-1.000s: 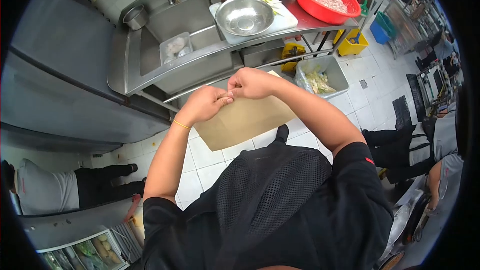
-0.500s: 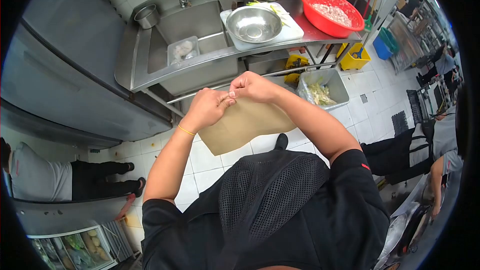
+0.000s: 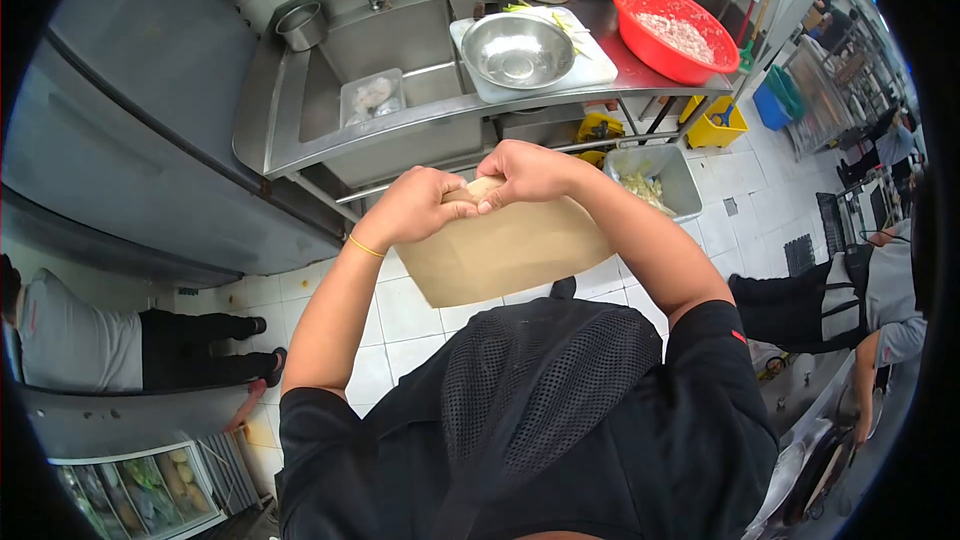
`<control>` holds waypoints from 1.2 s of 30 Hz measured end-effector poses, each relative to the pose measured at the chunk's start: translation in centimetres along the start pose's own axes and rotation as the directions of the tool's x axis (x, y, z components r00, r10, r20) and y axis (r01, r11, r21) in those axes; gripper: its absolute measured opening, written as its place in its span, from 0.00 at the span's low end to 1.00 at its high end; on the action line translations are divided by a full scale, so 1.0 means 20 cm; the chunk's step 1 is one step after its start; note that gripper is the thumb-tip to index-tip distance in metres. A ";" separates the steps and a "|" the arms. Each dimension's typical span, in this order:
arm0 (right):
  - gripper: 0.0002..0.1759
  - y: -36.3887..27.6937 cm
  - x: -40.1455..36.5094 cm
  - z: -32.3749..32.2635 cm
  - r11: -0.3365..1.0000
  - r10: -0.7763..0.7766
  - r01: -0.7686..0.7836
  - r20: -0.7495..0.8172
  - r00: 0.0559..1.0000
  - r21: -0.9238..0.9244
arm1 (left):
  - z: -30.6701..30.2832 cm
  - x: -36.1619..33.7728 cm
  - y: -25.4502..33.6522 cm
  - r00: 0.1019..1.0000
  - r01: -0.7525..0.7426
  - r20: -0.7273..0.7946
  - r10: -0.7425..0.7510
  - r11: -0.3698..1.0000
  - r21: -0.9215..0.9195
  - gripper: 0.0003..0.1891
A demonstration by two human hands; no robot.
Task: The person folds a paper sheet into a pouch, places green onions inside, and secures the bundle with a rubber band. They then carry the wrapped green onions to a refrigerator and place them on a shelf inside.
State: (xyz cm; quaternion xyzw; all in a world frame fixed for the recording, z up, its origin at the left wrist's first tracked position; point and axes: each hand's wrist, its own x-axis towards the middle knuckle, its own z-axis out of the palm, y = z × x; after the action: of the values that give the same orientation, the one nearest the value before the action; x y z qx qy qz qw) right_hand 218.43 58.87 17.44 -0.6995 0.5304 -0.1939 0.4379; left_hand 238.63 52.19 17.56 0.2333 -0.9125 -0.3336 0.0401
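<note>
A plain tan sheet (image 3: 505, 255), of stiff cloth or paper, hangs in front of my body over the tiled floor. Its upper edge is gathered between my hands. My left hand (image 3: 418, 206), with a thin yellow band at the wrist, is closed on that edge from the left. From the right, my right hand (image 3: 528, 176) pinches the same edge, thumb and fingers pressed on a bunched fold. Both hands are close together, just in front of the steel counter's lower rail.
Ahead is a steel sink (image 3: 390, 45) holding a clear tub (image 3: 372, 98). On the counter are a metal bowl (image 3: 518, 52) over a white cutting board (image 3: 600, 68) and a red basin (image 3: 628, 15) of pale minced food. A grey bin (image 3: 685, 185) stands below; people work at both sides.
My hands have moved slightly apart, and a bunched fold of the tan sheet now shows between them. The sheet spreads wider to the right. The view has shifted slightly.
</note>
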 end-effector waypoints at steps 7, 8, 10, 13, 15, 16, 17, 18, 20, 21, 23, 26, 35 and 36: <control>0.12 0.03 -0.01 -0.01 0.999 0.003 -0.003 0.016 1.000 0.048 | 0.06 0.03 -0.01 1.000 0.007 0.027 -0.002 0.984 -0.176 0.15; 0.12 0.06 -0.01 0.00 0.999 0.001 -0.002 0.019 1.000 0.043 | 0.06 0.03 0.01 1.000 0.006 0.021 -0.003 0.984 -0.177 0.15; 0.09 0.12 0.01 0.03 0.918 -0.111 0.118 -0.040 0.993 0.379 | 0.05 0.01 0.06 0.998 -0.015 -0.064 0.000 0.972 -0.234 0.15; 0.07 0.16 0.01 0.05 0.878 -0.065 0.082 -0.054 0.996 0.472 | 0.06 0.01 0.05 0.986 -0.100 -0.152 0.065 0.965 -0.241 0.14; 0.07 0.18 0.01 0.07 0.829 -0.042 0.054 -0.035 0.999 0.556 | 0.07 0.00 0.06 0.986 -0.088 -0.158 0.048 0.964 -0.253 0.14; 0.07 0.18 0.01 0.08 0.773 -0.020 0.029 -0.021 1.000 0.634 | 0.08 0.00 0.06 0.986 -0.079 -0.162 0.037 0.962 -0.260 0.13; 0.07 0.19 0.01 0.09 0.773 -0.020 0.028 -0.019 1.000 0.633 | 0.08 0.00 0.06 0.986 -0.079 -0.163 0.036 0.962 -0.261 0.13; 0.07 0.19 0.01 0.11 0.751 -0.014 0.026 -0.023 1.000 0.660 | 0.09 -0.01 0.05 0.986 -0.074 -0.164 0.033 0.966 -0.248 0.12; 0.06 0.20 0.00 0.12 0.727 -0.007 0.020 -0.022 1.000 0.686 | 0.11 0.00 0.03 0.986 -0.066 -0.165 0.027 0.969 -0.239 0.12; 0.06 0.20 0.00 0.13 0.649 0.008 0.014 -0.025 1.000 0.761 | 0.12 0.00 0.02 0.976 -0.096 -0.215 0.042 0.964 -0.247 0.11; 0.06 0.21 0.00 0.15 0.565 0.023 0.009 -0.027 0.999 0.825 | 0.13 0.00 0.02 0.962 -0.127 -0.267 0.057 0.959 -0.253 0.10; 0.08 0.21 -0.01 0.13 0.622 0.028 0.056 -0.094 0.995 0.781 | 0.11 -0.01 0.03 0.958 -0.122 -0.279 0.071 0.978 -0.170 0.10; 0.18 -0.06 -0.06 -0.15 0.998 0.034 -0.022 0.202 0.979 -0.060 | -0.06 0.00 0.13 0.996 0.014 0.090 -0.016 0.999 0.029 0.16; 0.19 -0.09 -0.06 -0.17 0.995 0.031 -0.009 0.213 0.977 -0.103 | -0.04 0.02 0.12 0.995 -0.001 0.102 -0.002 1.000 0.030 0.16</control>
State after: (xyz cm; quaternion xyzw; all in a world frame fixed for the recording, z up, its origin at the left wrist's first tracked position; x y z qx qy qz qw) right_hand 216.55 58.71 20.93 -0.7322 0.4966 -0.0857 0.4582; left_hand 237.49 53.06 19.68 0.2169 -0.9182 -0.3313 -0.0102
